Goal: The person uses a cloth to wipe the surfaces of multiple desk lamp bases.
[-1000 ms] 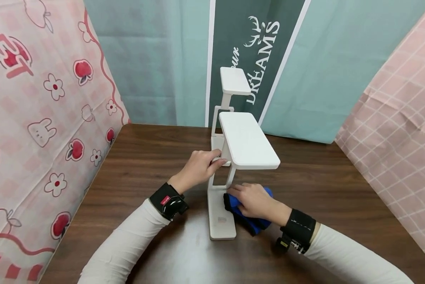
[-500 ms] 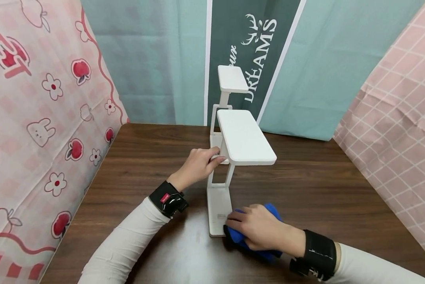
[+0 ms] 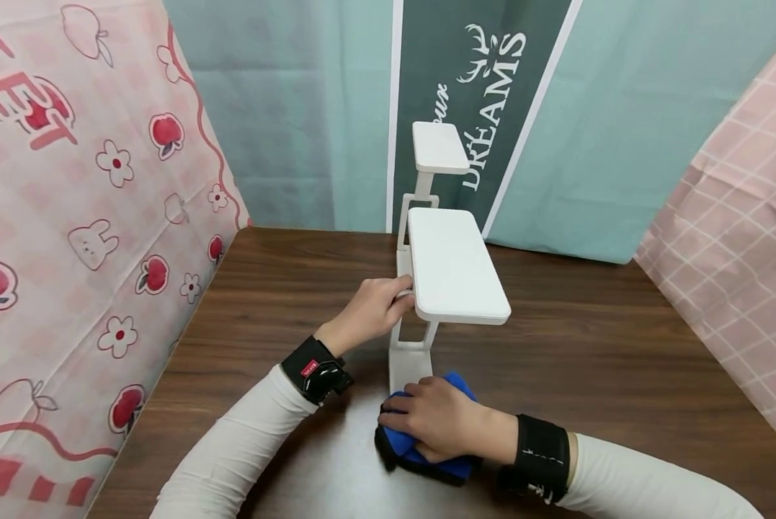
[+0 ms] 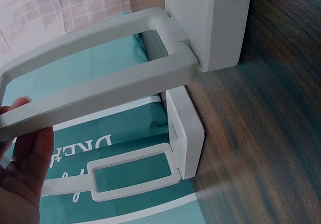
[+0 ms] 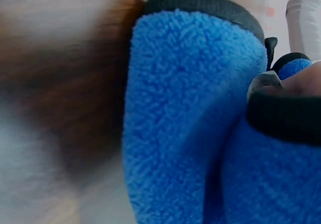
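A white folding stand (image 3: 459, 267) with a rectangular top stands upright on a long flat base (image 3: 408, 366). With thumb and fingers my left hand (image 3: 376, 306) grips its upright just under the top; the left wrist view shows that hand's fingers (image 4: 32, 148) around the slotted arm (image 4: 105, 86). Bunched under my right hand (image 3: 436, 418) is a blue cloth with black edging (image 3: 397, 441), held at the near end of the base, which it covers. Close up in the right wrist view, the fuzzy cloth (image 5: 175, 108) fills the middle, with the thumb (image 5: 266, 83) against it.
A second, similar white stand (image 3: 438, 148) stands behind the first, near the teal curtain (image 3: 297, 130). Both stand on a dark wooden table (image 3: 589, 346). Pink patterned cloth (image 3: 122, 252) hangs on the left, and pink checked cloth (image 3: 738, 216) on the right.
My right hand has slid the blue cloth from beside the base toward me, then left across the base's near end. My left hand keeps its grip on the stand. The head view has shifted slightly.
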Demonstrator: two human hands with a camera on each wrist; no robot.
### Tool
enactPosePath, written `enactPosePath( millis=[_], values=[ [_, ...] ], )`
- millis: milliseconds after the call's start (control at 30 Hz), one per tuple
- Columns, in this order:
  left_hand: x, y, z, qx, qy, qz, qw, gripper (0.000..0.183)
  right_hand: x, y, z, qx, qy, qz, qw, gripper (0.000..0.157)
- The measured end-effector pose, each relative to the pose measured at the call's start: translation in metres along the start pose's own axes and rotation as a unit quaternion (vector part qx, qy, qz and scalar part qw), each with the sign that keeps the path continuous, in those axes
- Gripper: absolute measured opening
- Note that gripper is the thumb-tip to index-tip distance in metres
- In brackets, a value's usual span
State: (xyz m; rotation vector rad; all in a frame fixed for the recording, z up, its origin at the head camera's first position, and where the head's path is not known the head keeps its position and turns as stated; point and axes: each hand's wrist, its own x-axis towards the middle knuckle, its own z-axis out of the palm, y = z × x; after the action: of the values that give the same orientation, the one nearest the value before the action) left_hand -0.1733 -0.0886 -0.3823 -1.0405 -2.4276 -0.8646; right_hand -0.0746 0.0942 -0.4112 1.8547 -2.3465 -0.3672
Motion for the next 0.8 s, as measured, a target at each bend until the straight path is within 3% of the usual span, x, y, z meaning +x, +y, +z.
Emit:
enactPosePath(
  millis=[167, 367, 567, 800],
  values=[
    [0.001, 0.0, -0.003, -0.009, 0.0, 0.004, 1.0, 0.056, -0.015, 0.005, 0.004, -0.001, 0.045, -0.008, 0.999, 0.048],
    [0.001, -0.002, -0.005, -0.01, 0.005, 0.002, 0.9999, 0.033, -0.043, 0.02, 0.017, 0.073, 0.107, 0.005, 0.992, 0.055],
    [0.0, -0.004, -0.007, -0.007, 0.004, -0.005, 1.0, 0.02, -0.067, 0.028, 0.021, 0.094, 0.103, 0.03, 0.99, 0.057],
    [0.0, -0.005, -0.007, 0.005, 0.004, -0.015, 0.9999, 0.019, -0.069, 0.029, 0.024, 0.104, 0.108, 0.037, 0.988, 0.055]
  ],
)
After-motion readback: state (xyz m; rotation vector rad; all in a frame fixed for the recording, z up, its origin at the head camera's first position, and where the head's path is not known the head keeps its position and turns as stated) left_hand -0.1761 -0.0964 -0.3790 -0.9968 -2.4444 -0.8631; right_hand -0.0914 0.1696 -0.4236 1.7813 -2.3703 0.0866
